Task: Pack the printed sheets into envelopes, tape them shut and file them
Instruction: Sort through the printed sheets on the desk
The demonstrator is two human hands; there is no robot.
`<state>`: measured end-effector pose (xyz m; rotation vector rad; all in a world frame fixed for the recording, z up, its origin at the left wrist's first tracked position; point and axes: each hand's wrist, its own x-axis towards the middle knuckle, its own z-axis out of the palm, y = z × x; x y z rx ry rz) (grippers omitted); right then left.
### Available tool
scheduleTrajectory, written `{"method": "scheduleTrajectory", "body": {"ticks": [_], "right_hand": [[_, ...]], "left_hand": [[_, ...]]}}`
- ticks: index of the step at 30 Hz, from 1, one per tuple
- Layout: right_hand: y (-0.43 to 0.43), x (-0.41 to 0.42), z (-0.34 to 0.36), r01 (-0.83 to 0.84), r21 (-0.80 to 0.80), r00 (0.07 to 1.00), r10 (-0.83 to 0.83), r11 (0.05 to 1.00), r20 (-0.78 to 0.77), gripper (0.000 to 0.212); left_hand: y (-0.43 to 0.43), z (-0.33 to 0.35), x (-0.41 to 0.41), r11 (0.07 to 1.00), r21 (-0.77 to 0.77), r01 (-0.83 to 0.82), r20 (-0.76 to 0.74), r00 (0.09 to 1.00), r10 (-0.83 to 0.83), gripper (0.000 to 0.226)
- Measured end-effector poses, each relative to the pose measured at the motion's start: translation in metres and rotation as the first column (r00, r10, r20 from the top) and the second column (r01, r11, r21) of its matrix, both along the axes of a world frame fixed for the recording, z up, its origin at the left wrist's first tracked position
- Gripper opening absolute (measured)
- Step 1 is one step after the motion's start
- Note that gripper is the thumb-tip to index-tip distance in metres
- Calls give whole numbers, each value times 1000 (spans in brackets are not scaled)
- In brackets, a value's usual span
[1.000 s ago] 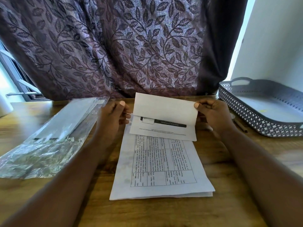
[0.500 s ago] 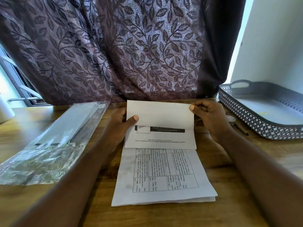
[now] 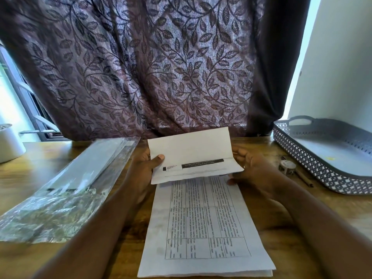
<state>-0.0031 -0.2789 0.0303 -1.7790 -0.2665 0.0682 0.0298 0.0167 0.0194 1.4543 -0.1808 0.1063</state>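
white paper folded in thirds, a black printed bar across its inner panel: this folded sheet point(image 3: 191, 156) is held just above the table, at 12 o'clock from the stack of printed sheets point(image 3: 203, 228). the left hand point(image 3: 144, 170) pinches its left edge, thumb on the front and fingers behind. the right hand point(image 3: 253, 170) holds its right edge with curled fingers, partly hidden by the paper. the stack lies flat at centre, with a ruled grid of text on top. beneath is a grained wooden table point(image 3: 40, 158), backed by a purple leaf-patterned curtain point(image 3: 151, 67). at 9 o'clock lies a crinkled clear plastic packet point(image 3: 66, 188) with flat pale pieces inside — at 3 o'clock is a grey lattice-walled tray point(image 3: 302, 156), with a patterned tape roll point(image 3: 286, 167) just beside it.
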Motion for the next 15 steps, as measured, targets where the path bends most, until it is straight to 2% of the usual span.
{"method": "scheduleTrajectory", "body": {"ticks": [2, 4, 8, 11, 12, 15], "right_hand": [[3, 0, 1, -3, 38, 1000, 3, 999, 0, 63], [6, -1, 4, 24, 120, 1000, -24, 992, 4, 45], [6, -1, 3, 123, 176, 990, -133, 977, 42, 24], [8, 1, 2, 156, 164, 985, -166, 974, 50, 21], [8, 1, 2, 166, 163, 983, -176, 973, 47, 20], [8, 1, 1, 178, 175, 982, -187, 968, 35, 19]], "left_hand": [[-1, 1, -1, 999, 31, -20, 0, 1000, 20, 29], [-2, 1, -2, 999, 33, -13, -15, 1000, 14, 28], [-10, 8, -11, 979, -204, 20, -119, 992, -45, 20], [-13, 11, -15, 973, -220, 70, -86, 992, -91, 45], [-14, 12, -16, 973, -215, 81, -75, 992, -99, 46], [-14, 10, -17, 992, -99, 82, -17, 996, -84, 19]]}}
